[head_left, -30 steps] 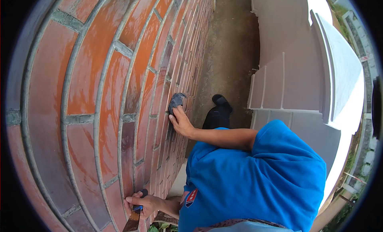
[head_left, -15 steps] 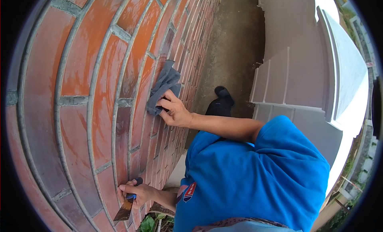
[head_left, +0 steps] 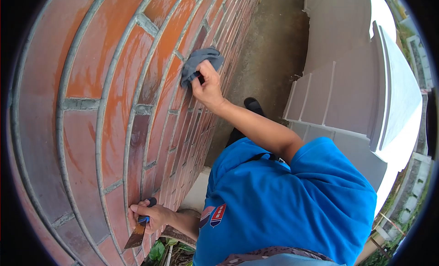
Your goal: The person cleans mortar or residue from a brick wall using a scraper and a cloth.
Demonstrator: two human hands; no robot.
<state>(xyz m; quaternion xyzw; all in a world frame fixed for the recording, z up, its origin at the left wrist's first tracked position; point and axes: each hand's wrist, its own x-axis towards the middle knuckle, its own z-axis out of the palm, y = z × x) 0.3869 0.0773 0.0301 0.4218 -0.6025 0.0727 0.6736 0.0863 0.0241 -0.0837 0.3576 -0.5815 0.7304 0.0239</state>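
Observation:
My right hand (head_left: 209,86) is closed round a bunched dark grey cloth (head_left: 199,60) and presses it against the brick wall (head_left: 120,142). Lower down, at the left, my left hand (head_left: 152,216) grips a putty knife (head_left: 137,236) with a dark and blue handle. Its brown-stained, rusty-looking blade points down and away from the fingers, close to the wall. Orange-red bricks near the cloth look wet and shiny, while those further left are duller. Grey mortar joints run between the bricks.
A narrow concrete path (head_left: 274,46) runs along the wall, with my dark shoe (head_left: 253,106) on it. A pale, moulded wall (head_left: 338,96) stands to the right. Green leaves (head_left: 157,251) grow below my left hand.
My right hand and the cloth have moved up and slightly right along the wall, and the cloth has bunched up. My left hand keeps hold of the putty knife, shifted slightly left in view.

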